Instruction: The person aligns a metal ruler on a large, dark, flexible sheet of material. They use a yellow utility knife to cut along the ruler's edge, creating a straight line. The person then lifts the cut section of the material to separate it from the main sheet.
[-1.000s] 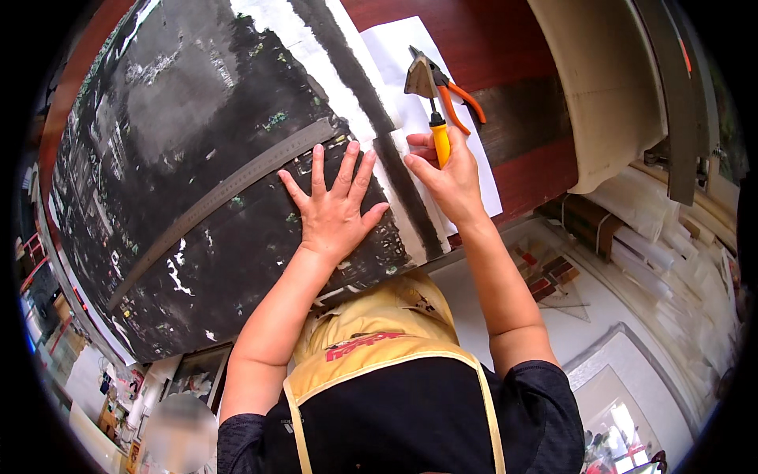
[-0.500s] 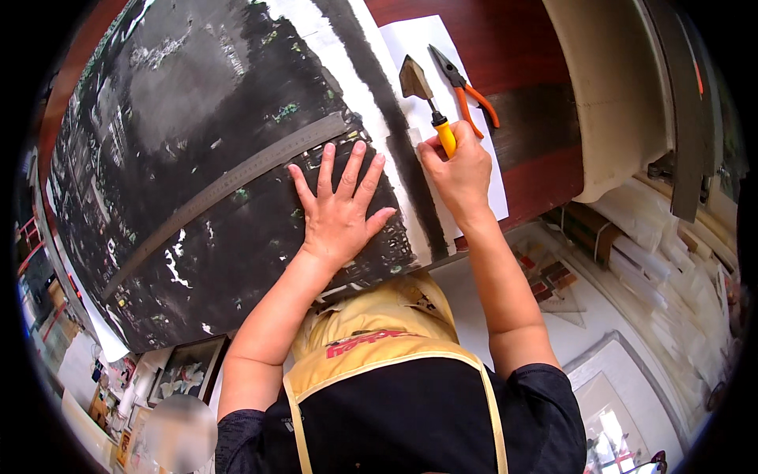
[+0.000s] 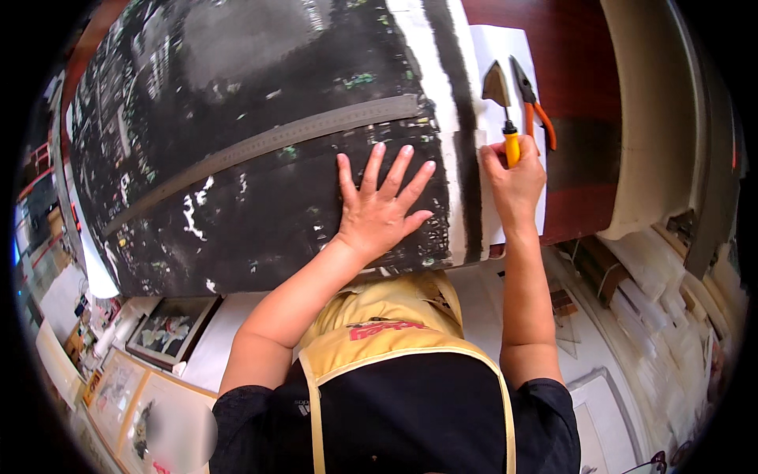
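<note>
My left hand [image 3: 379, 213] lies flat with fingers spread on a large dark painted sheet [image 3: 245, 189]. Its fingertips are just on the near side of a long grey ruler [image 3: 276, 141], close to the ruler's right end. My right hand [image 3: 519, 189] is closed round the yellow handle of a small pointed trowel [image 3: 496, 85], whose metal blade points away from me. The trowel is over a white paper [image 3: 489, 43]; whether it touches the paper I cannot tell. Pliers [image 3: 523, 85] with orange handles lie just right of the trowel.
The sheet covers most of a dark red table [image 3: 580, 47] and has a white strip with a black band along its right side. Farther right stand a beige panel [image 3: 655, 103] and stacked clear-wrapped rolls [image 3: 663, 276]. Framed pictures [image 3: 170, 332] lie at the lower left.
The whole view has shifted and turned, so the table appears farther right. My left hand sits slightly farther from the ruler. My right hand still grips the trowel beside the pliers.
</note>
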The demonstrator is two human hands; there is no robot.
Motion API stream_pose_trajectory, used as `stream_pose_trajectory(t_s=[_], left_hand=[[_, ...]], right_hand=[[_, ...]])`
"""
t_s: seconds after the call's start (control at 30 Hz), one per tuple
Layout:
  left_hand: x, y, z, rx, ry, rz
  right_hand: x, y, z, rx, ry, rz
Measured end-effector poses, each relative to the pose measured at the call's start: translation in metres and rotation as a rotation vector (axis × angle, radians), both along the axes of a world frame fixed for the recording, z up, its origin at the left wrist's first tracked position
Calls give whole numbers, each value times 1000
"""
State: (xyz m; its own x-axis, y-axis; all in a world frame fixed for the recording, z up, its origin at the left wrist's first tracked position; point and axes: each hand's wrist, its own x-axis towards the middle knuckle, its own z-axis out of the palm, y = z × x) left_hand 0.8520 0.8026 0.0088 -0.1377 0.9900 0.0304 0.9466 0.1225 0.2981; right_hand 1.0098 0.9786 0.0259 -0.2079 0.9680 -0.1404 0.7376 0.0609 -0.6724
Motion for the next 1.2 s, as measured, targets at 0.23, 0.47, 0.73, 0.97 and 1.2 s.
stream_pose_trajectory(t_s=[0.23, 0.47, 0.73, 0.97, 1.2], left_hand=[[8, -5, -26, 119, -5, 2], [7, -14, -19, 186, -4, 30], [15, -8, -27, 194, -70, 21], [12, -6, -29, 193, -91, 14], [12, -8, -33, 234, -99, 35]], right_hand=[[17, 5, -13, -9, 87, 107], [20, 2, -21, 60, -40, 175], [17, 4, -19, 107, 67, 145], [19, 12, -25, 166, 9, 194], [18, 11, -20, 175, -5, 229]])
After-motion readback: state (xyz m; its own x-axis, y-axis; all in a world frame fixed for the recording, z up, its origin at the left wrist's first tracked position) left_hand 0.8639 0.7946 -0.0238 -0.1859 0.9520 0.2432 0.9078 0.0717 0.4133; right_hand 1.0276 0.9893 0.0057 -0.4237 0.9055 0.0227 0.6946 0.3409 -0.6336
